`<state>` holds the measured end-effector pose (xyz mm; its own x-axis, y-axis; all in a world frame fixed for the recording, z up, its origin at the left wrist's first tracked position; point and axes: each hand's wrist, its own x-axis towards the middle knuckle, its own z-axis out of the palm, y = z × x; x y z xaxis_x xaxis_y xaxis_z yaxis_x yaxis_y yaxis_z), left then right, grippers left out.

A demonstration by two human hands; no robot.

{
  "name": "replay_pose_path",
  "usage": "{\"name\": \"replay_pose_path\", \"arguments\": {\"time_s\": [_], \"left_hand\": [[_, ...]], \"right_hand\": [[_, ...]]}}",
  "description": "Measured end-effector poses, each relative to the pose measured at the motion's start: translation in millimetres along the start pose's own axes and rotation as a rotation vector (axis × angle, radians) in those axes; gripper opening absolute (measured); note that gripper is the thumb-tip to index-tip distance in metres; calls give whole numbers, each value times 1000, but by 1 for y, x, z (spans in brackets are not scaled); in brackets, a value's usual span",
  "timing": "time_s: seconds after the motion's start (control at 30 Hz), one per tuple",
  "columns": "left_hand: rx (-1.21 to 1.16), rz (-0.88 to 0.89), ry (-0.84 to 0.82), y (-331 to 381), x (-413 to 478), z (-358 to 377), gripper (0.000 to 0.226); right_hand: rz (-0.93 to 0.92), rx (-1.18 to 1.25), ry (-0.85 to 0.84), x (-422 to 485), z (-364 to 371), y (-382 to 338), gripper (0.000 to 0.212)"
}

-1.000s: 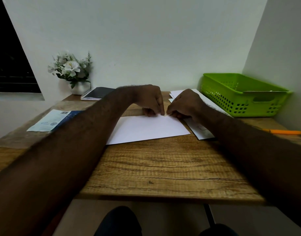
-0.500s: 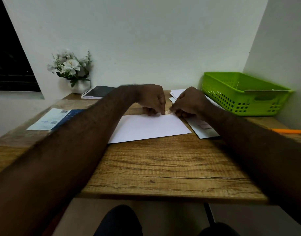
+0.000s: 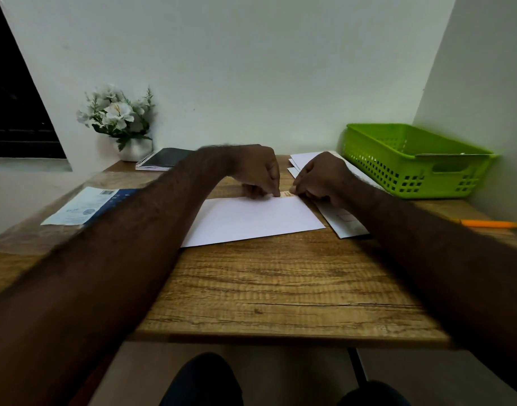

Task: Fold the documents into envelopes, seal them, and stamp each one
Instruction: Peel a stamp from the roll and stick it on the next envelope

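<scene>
Over envelope [image 3: 251,222], curled hands [image 3: 257,171] [image 3: 324,180] around stamp [image 3: 287,194]

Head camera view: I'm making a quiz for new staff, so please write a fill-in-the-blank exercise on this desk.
The basket is coloured ____. The pen lies near the table's ____ edge. The left hand and right hand meet on a small ____ at the envelope's far corner.
Missing words: green; right; stamp.
</scene>
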<state>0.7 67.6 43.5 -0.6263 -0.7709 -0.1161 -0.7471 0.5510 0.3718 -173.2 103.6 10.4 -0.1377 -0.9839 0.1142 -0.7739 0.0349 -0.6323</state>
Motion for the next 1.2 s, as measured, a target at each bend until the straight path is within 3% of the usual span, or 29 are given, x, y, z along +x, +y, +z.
{"name": "replay_pose_path", "arguments": {"time_s": [0.13,0.3,0.47,0.7,0.83,1.03,1.2], "left_hand": [[-31,-9,-18,-1,0,0,14],[-58,-9,-40,-1,-3,1,12],[-96,24,2,-1,-7,0,13],[-155,82,180,-6,-13,-7,14],[-143,69,234,-10,-13,-10,16],[53,-16,101,-10,-14,-9,9],[237,20,71,6,-12,-7,22]], "right_hand": [[4,-2,64,2,-1,-2,24],[-34,-73,29,-1,4,-3,32],[-170,-116,53,-3,0,-4,9],[-307,-255,-228,-11,-14,-8,47],[-321,-289,-273,-10,-14,-9,51],[-287,-290,-304,-8,-15,-7,38],[-254,-201,-130,-3,-12,0,18]]}}
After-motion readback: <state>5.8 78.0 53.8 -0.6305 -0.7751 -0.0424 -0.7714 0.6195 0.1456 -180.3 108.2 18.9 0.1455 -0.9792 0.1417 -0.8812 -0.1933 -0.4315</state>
